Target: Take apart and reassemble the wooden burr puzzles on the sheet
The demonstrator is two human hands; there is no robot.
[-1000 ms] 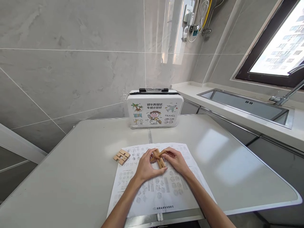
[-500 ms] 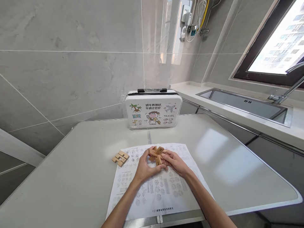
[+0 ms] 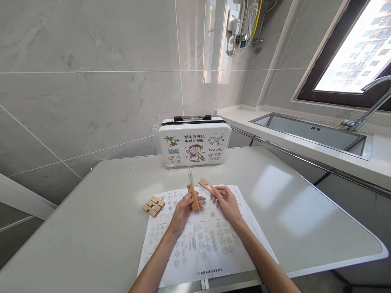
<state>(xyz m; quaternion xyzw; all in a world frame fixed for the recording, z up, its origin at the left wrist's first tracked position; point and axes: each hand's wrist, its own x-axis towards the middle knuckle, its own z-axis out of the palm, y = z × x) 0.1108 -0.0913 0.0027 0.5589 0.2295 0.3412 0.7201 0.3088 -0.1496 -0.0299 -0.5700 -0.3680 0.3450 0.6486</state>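
My left hand [image 3: 182,212] pinches a notched wooden puzzle bar [image 3: 192,197], held nearly upright above a printed instruction sheet [image 3: 204,240]. My right hand [image 3: 226,202] grips a second notched wooden bar [image 3: 206,185], tilted up to the left, a little apart from the first. Several more wooden puzzle pieces [image 3: 153,205] lie in a small cluster on the white table [image 3: 100,228], just left of the sheet and of my left hand.
A white case with cartoon travel pictures [image 3: 194,142] stands at the table's far edge against the grey tiled wall. To the right runs a counter with a steel sink [image 3: 311,132] and a tap [image 3: 365,110] under a window.
The two wooden bars were crossed together between both hands; now they are pulled apart, one in each hand, and raised a little. The view has shifted slightly.
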